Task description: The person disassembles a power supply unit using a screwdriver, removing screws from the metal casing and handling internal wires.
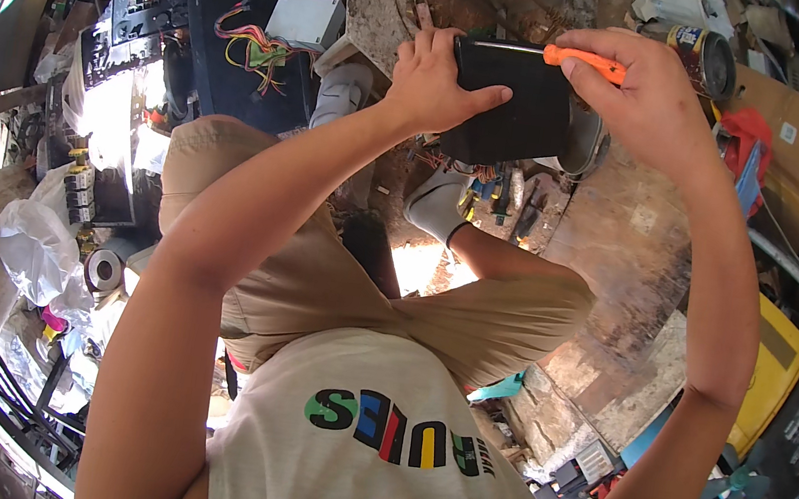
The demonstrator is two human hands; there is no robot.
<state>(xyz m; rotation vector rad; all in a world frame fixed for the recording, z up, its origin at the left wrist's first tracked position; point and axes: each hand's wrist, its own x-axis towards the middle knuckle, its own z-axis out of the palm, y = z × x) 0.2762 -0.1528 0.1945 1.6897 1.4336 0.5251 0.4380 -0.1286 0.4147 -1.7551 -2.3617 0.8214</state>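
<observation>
Around the black case (511, 128), stained floor (627, 244) shows; scrap (149, 5) crowds left.

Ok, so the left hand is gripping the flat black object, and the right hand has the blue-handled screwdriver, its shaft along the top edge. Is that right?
Not quite: the handle is orange, not blue, as the head view shows. The left hand does grip the flat black object, and the right hand holds the screwdriver, shaft along the top edge.

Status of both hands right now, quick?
Left hand: closed on the left side of the black case, thumb across its face.
Right hand: closed, holding the orange screwdriver.
</observation>
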